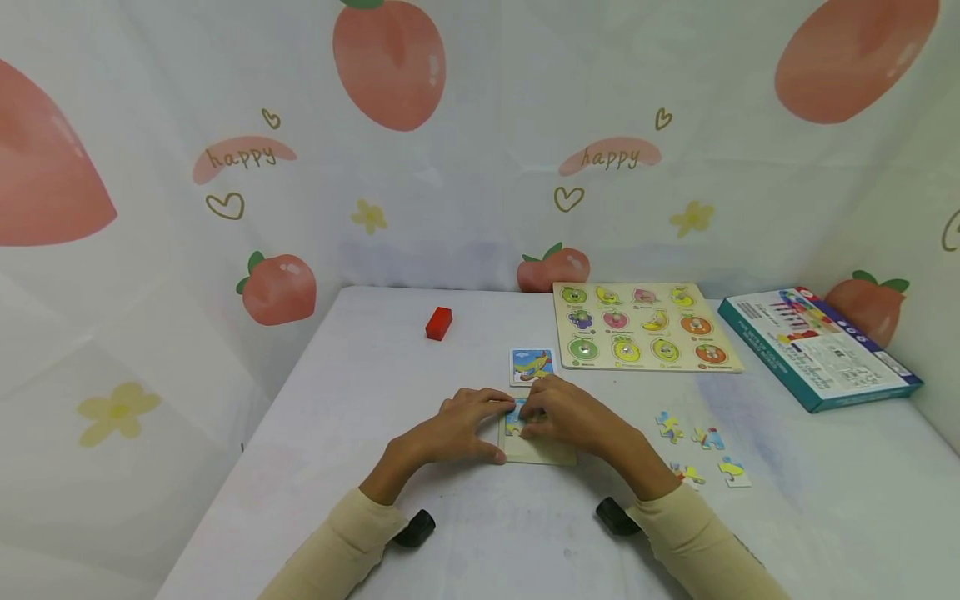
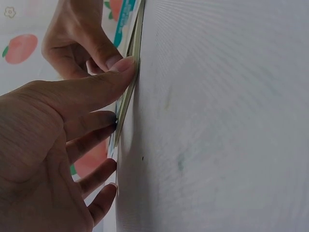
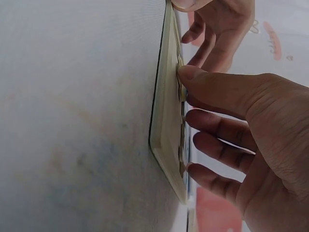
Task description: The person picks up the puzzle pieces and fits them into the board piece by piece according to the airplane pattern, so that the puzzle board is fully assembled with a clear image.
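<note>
Both hands lie on the pale square puzzle tray (image 1: 542,451) at the near middle of the white table (image 1: 360,392). The left hand (image 1: 457,429) has straight fingers, thumb pressing the tray's edge; the right hand (image 1: 573,415) presses fingertips on a blue puzzle piece (image 1: 514,421) (only wrist views show this contact). Loose coloured pieces (image 1: 701,454) lie right, well apart.

Both hands, left hand (image 1: 457,429) and right hand (image 1: 573,417), cover most of the puzzle tray (image 1: 542,451) at frame centre, hiding its picture. Print on the blue box (image 1: 817,346) at right is too small to read.
</note>
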### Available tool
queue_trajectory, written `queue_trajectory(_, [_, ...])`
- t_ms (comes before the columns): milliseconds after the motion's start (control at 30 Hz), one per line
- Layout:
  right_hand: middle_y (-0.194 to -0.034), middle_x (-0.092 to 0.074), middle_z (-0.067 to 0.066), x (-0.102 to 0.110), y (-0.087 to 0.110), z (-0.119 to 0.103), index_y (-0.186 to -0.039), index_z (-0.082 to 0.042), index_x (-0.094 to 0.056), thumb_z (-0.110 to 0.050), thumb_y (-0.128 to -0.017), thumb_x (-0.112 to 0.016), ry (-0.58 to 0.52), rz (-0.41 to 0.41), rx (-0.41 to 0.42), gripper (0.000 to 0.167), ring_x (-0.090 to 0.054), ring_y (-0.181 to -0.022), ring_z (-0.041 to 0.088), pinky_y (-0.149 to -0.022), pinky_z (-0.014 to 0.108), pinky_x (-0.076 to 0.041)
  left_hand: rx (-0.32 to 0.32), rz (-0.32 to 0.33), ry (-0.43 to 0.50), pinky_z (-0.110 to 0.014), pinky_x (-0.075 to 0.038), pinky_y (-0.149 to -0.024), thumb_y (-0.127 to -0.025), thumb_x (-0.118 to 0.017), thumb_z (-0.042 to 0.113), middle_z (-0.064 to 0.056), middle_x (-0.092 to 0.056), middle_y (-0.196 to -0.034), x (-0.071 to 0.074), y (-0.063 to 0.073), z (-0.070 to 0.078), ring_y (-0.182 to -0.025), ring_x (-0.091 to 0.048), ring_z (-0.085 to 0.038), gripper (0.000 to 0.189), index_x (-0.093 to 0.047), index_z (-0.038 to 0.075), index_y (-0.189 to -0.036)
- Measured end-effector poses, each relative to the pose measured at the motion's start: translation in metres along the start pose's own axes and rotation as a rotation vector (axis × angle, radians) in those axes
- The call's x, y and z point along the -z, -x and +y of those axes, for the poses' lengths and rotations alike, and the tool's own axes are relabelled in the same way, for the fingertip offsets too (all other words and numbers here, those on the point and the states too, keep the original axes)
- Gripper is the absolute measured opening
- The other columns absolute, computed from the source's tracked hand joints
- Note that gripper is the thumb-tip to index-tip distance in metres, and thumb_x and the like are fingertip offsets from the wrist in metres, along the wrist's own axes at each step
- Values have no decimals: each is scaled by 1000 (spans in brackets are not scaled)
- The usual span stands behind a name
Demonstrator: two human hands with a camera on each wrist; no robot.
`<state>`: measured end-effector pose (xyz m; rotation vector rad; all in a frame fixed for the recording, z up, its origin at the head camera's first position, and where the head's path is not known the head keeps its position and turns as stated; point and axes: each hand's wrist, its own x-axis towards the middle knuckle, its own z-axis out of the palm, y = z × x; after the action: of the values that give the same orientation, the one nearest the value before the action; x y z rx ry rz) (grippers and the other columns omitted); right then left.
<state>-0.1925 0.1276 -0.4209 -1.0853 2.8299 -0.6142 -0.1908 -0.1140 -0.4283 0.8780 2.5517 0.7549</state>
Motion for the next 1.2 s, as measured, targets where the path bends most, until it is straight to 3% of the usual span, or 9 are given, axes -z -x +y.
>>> queue_trajectory(300, [-99, -72, -4, -3, 0, -1, -102, -11, -84, -24, -89, -87, 17, 34, 17, 19, -64, -100, 16, -92, 36, -55, -8, 2, 4, -58, -31, -117, -90, -85, 37, 2, -49, -160, 0, 1, 0, -150, -37, -31, 77, -54, 16, -157])
queue_trajectory(867, [-98, -72, -5, -4, 0, -2, -102, -11, -84, -23, -88, -88, -7, 43, -25, 19, -64, -99, 15, -92, 37, -55, -26, 11, 16, -59, -32, -115, -89, -85, 36, 0, -51, -159, 0, 1, 0, -148, -38, -32, 74, -56, 15, -154])
queue_trajectory(1200, [-96, -70, -8, -4, -1, -1, -103, -11, -83, -25, -88, -88, -55, 40, -76, 22, -61, -94, 10, -88, 34, -54, -38, 26, 46, -59, -31, -113, -88, -87, 31, 5, -53, -157, 0, 2, 0, -148, -39, -31, 45, -67, 21, -127])
